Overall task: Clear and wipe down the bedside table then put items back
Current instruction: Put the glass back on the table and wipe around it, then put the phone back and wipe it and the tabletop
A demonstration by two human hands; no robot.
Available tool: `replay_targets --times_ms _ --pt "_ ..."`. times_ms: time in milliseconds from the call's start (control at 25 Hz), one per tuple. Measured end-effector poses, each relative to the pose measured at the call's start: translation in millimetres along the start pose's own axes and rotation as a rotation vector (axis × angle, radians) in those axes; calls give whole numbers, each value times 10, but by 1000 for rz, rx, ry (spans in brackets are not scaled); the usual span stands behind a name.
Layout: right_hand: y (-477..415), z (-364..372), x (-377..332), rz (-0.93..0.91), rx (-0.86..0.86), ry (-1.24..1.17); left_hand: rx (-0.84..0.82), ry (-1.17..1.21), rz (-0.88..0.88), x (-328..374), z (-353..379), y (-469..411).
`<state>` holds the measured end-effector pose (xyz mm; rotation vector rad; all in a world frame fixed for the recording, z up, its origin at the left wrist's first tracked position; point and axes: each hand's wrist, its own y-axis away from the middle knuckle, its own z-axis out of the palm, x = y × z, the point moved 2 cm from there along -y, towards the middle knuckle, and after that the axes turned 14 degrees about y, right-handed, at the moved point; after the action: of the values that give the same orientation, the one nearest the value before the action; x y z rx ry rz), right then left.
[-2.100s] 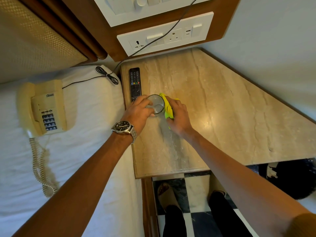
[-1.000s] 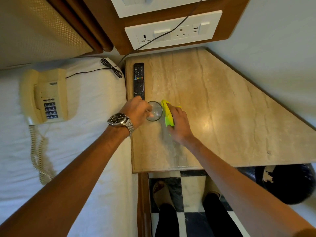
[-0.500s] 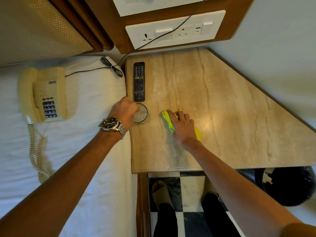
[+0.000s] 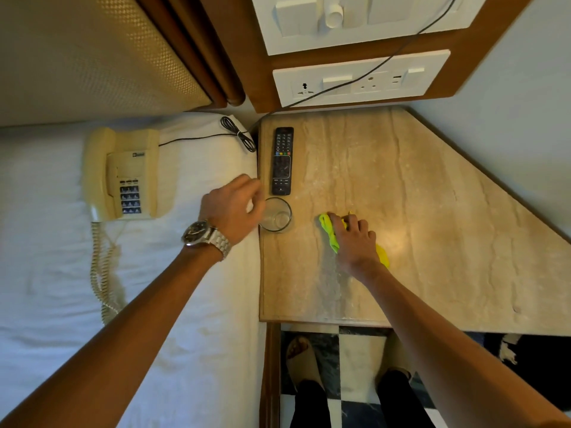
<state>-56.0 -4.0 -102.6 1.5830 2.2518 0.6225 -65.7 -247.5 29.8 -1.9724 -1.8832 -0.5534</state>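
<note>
The beige marble bedside table [image 4: 438, 208] carries a black remote [image 4: 281, 160] along its left edge. Just below the remote stands an empty clear glass [image 4: 278, 218], close to the table's left rim. My left hand [image 4: 231, 208], with a metal wristwatch, curls its fingers over the glass's left side from above the bed. My right hand [image 4: 355, 239] presses a yellow-green cloth [image 4: 328, 229] flat on the marble to the right of the glass. A wet streak [image 4: 333, 285] runs from the cloth toward the front edge.
A cream corded telephone [image 4: 123, 174] lies on the white bed [image 4: 55, 273] to the left. Its black cable [image 4: 238, 134] runs up past the socket panel [image 4: 361, 78] on the wall. A dark bin [image 4: 543, 362] sits on the checkered floor at lower right, beside my feet.
My left hand has slid the glass left, from beside the cloth to the table's left rim below the remote. My right hand and the cloth have moved a little right and nearer.
</note>
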Motion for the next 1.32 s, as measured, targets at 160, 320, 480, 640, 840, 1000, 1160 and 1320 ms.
replay_targets --times_ms 160,320,480,640,840,1000,1160,1320 --pt "-23 33 -16 12 9 31 340 23 -343 -910 -501 51" --pt "-69 80 -29 24 -12 63 489 -178 -838 -1981 -975 40" --pt "-102 100 -23 23 -26 72 331 74 -1256 -2702 -1049 137" --pt "-127 125 -14 28 -9 104 304 143 -1198 -2895 -1052 267" --pt "-119 106 -46 46 -17 93 44 528 -1219 -2983 -1396 367" --pt "-126 94 -47 46 -18 83 -5 879 -1345 -2948 -1312 616" --pt "-121 109 -49 52 -17 75 82 1028 -1254 -2896 -1119 581" --pt "-110 94 -46 42 -8 58 65 1076 -1268 -2702 -1048 557"
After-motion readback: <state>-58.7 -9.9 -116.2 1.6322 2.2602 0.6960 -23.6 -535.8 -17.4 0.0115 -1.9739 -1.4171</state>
